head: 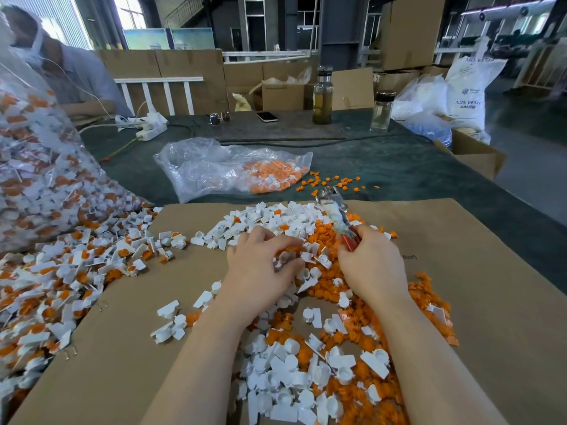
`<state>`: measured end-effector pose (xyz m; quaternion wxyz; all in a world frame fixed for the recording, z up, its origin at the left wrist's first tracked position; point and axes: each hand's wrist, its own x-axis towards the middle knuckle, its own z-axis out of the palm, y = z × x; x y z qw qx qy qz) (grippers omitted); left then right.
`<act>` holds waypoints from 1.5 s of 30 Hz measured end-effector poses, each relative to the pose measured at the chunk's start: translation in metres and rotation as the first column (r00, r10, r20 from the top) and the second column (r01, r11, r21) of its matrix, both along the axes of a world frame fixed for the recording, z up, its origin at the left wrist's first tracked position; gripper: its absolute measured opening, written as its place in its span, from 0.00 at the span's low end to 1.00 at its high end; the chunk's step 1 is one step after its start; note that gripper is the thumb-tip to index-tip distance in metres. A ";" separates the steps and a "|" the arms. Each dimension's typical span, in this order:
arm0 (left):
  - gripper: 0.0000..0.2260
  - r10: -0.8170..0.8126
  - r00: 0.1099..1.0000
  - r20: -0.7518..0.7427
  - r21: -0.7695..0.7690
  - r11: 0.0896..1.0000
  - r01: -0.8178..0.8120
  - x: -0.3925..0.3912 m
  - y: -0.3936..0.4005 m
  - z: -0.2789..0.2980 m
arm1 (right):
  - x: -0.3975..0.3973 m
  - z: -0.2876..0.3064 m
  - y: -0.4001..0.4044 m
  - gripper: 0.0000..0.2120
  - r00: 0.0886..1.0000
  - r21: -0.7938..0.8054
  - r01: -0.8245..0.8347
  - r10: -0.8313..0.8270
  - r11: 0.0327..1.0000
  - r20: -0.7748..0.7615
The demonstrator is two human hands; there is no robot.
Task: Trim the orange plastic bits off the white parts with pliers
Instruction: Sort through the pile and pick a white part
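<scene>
Fingers of the left hand curl down into the heap of white parts and orange bits on the cardboard sheet; thumb and fingertips pinch one small white part, blurred, detail unclear. Right hand wraps closed around the red handles of the pliers, metal head pointing up and away, tilted slightly left, raised above the pile. Whether the plier jaws are apart or together cannot be told; they are blurred.

White parts lie mostly in front of the forearms and to the upper left of the hands; orange bits are thickest between and to the right of the hands. Untrimmed white-and-orange pieces spill from a large clear bag at left. A second clear bag with orange pieces lies beyond on the green surface, loose orange scraps just beside it.
</scene>
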<state>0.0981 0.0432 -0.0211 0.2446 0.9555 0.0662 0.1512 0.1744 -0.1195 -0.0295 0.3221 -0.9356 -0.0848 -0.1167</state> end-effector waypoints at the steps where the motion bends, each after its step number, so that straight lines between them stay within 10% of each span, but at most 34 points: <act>1: 0.13 -0.001 1.000 -0.004 0.043 0.999 0.001 0.001 -0.003 -0.001 | -0.001 0.001 0.000 0.13 1.000 0.017 -0.005 0.004 1.000 0.004; 10: 0.11 -0.009 0.991 0.133 0.142 0.990 -0.010 0.007 -0.014 -0.006 | -0.007 0.006 0.005 0.15 0.997 0.144 -0.058 0.051 0.988 0.055; 25: 0.10 0.194 0.975 0.111 -0.478 0.870 -0.119 0.008 -0.020 0.004 | -0.015 0.013 0.013 0.03 0.975 0.537 -0.204 0.217 0.818 0.040; 34: 0.02 0.211 0.976 0.051 -0.940 0.339 -0.024 0.002 -0.025 0.014 | -0.024 0.017 0.020 0.06 0.959 0.578 -0.271 0.270 0.769 0.090; 45: 0.02 0.181 0.981 0.071 -0.986 0.159 0.042 0.000 -0.028 0.019 | -0.026 0.013 0.023 0.06 0.963 0.393 -0.258 0.203 0.883 0.175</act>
